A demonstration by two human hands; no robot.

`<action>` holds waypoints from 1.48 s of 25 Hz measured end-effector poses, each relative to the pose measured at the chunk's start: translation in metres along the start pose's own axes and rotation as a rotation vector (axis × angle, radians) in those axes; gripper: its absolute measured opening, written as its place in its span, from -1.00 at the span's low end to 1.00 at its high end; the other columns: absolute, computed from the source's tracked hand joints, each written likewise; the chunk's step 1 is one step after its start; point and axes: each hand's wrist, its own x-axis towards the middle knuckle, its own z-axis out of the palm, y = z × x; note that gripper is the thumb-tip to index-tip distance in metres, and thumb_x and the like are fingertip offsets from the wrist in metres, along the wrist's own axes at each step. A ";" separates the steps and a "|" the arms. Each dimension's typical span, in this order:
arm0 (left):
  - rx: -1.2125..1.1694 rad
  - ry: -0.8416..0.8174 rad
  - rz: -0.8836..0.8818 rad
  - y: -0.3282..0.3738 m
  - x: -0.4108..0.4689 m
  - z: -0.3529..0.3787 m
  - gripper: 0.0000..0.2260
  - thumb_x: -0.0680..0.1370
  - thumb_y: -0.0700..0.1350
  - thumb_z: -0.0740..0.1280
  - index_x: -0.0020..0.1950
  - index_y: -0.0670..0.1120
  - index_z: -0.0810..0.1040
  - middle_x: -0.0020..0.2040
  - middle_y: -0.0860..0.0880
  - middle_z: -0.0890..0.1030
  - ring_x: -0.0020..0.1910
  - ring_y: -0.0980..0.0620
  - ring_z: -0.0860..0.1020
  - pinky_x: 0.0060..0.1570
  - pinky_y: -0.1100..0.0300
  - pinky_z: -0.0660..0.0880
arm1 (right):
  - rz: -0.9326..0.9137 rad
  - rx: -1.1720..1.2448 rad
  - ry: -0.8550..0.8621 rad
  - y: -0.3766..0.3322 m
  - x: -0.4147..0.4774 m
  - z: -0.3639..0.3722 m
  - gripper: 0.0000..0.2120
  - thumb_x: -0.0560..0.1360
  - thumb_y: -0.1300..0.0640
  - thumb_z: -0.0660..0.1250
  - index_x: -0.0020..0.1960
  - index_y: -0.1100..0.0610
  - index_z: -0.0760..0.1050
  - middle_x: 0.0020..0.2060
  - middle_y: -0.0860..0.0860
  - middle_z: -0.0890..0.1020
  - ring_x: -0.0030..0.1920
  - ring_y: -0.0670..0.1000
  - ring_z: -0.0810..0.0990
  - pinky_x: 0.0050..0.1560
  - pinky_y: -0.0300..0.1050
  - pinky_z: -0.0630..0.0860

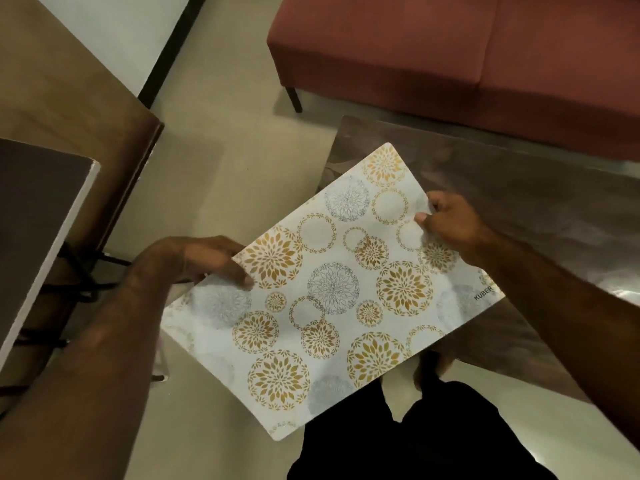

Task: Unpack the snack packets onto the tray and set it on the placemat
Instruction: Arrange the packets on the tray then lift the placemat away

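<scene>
A white placemat (332, 292) printed with gold and grey flower circles hangs tilted in the air, partly over the corner of a glossy dark table (519, 188). My left hand (194, 261) grips its left edge, thumb on top. My right hand (446, 220) pinches its far right edge. No tray or snack packets are in view.
A red upholstered bench (450, 46) stands beyond the table. On the left are a brown wooden surface (69, 91) and a dark board with a white edge (41, 220). Beige floor lies between them. My dark trousers (415, 434) and a bare foot show below the mat.
</scene>
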 end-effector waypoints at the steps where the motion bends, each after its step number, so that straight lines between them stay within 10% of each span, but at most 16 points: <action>1: 0.005 -0.041 -0.049 -0.006 0.001 0.000 -0.58 0.40 -0.17 0.57 0.25 -0.15 0.65 0.18 -0.14 0.72 0.15 -0.18 0.70 0.22 -0.10 0.60 | 0.012 -0.006 0.033 0.007 -0.002 -0.006 -0.89 0.67 0.28 0.30 0.09 0.19 0.61 -0.11 0.06 0.71 -0.20 0.01 0.68 -0.26 -0.16 0.57; 6: -0.296 0.195 -0.030 -0.033 0.016 0.011 -0.64 0.20 -0.19 0.55 -0.01 -0.15 0.71 -0.09 -0.19 0.73 -0.25 -0.11 0.71 -0.28 0.05 0.68 | 0.119 0.052 0.183 0.053 -0.010 -0.049 -0.91 0.67 0.27 0.30 0.08 0.16 0.58 -0.17 0.00 0.67 -0.22 -0.03 0.65 -0.30 -0.18 0.51; 15: -0.858 0.310 0.210 0.019 0.094 0.097 -0.65 0.43 -0.31 0.37 0.16 -0.05 0.69 0.10 -0.10 0.74 0.05 -0.19 0.66 0.10 -0.12 0.57 | 0.280 0.192 0.323 0.141 -0.041 -0.122 -0.87 0.69 0.24 0.27 0.06 0.08 0.57 -0.13 -0.09 0.66 -0.15 -0.08 0.64 -0.26 -0.21 0.47; 21: -0.752 0.335 0.112 0.071 0.136 0.138 -0.61 0.32 -0.33 0.41 0.08 0.01 0.67 0.09 -0.14 0.74 -0.08 -0.23 0.74 -0.31 -0.12 0.62 | 0.370 0.304 0.356 0.196 -0.053 -0.169 -0.79 0.70 0.23 0.24 0.27 0.19 0.58 0.09 0.11 0.70 0.01 0.09 0.69 -0.07 -0.07 0.58; 31: -0.498 0.434 0.179 0.208 0.209 0.224 -0.47 0.44 -0.46 0.26 0.07 0.15 0.69 0.05 -0.03 0.76 -0.03 -0.12 0.74 -0.27 0.04 0.67 | 0.425 0.400 0.411 0.298 -0.035 -0.287 -0.77 0.69 0.18 0.25 0.32 0.18 0.53 0.16 0.15 0.70 0.04 0.15 0.71 -0.03 0.07 0.66; 37: -0.364 0.456 0.188 0.303 0.264 0.294 -0.54 0.49 -0.50 0.24 0.23 -0.08 0.62 0.15 -0.13 0.72 0.13 -0.22 0.68 0.11 -0.19 0.62 | 0.488 0.388 0.419 0.366 -0.022 -0.363 -0.83 0.71 0.15 0.24 0.28 0.09 0.51 0.12 0.04 0.67 -0.08 -0.01 0.67 -0.29 -0.20 0.52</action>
